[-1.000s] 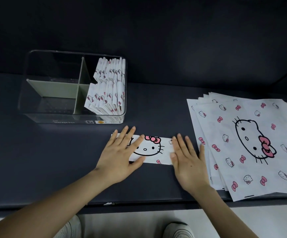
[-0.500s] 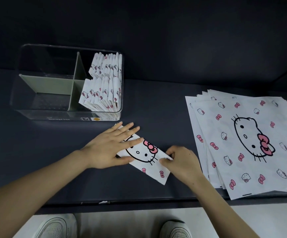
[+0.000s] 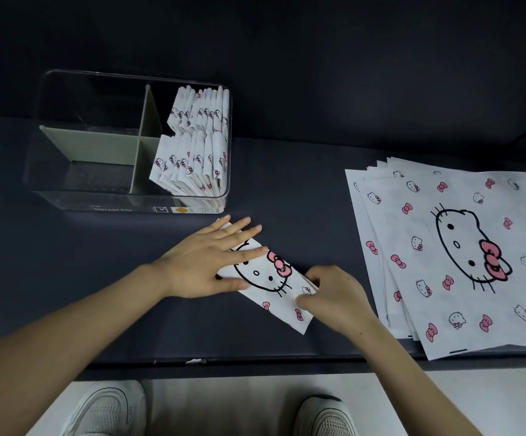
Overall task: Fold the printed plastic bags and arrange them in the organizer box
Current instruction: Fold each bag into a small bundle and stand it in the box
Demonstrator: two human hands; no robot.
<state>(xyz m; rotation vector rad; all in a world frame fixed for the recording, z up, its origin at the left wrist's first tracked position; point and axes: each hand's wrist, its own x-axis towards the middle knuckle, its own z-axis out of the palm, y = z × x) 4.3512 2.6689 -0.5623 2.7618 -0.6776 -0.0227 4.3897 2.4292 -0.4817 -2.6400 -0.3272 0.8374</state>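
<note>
I see the folded bag strip (image 3: 271,286) lying slantwise on the dark tabletop (image 3: 286,171). Its long axis runs from under the left hand (image 3: 205,265), whose straight fingers (image 3: 242,229) press the far end flat, down to the right hand (image 3: 334,297), whose curled fingers (image 3: 315,273) pinch the near end. The thin, slick printed plastic looks springy, so I judge the right hand, the nearer one, folds its end over toward the left fingers. The clear, stiff organizer box (image 3: 98,199) sits just beyond those fingers, and the flat bags (image 3: 459,262) lie right of the right hand.
</note>
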